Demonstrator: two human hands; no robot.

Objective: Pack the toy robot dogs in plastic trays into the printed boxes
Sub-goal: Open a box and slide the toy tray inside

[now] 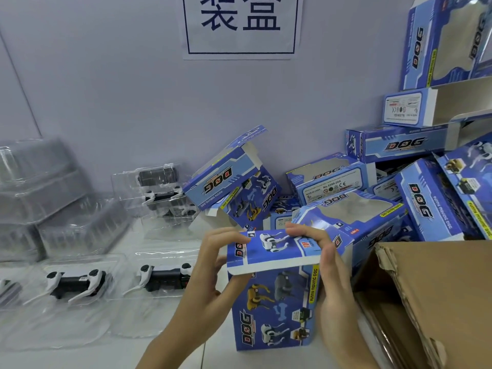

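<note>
Both hands grip the top flap of an upright printed box (274, 296) at six o'clock: left hand (213, 265) and right hand (327, 265) fingers curled over its edges. Toy dogs in trays (77, 282) lie at nine o'clock, well apart.

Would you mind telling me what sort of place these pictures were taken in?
Most likely a toy factory's packing station. Printed boxes are piled against the wall, toy robot dogs wait in clear plastic trays, and a corrugated carton stands open at the right. Both hands hold an upright box by its top flap.
</note>
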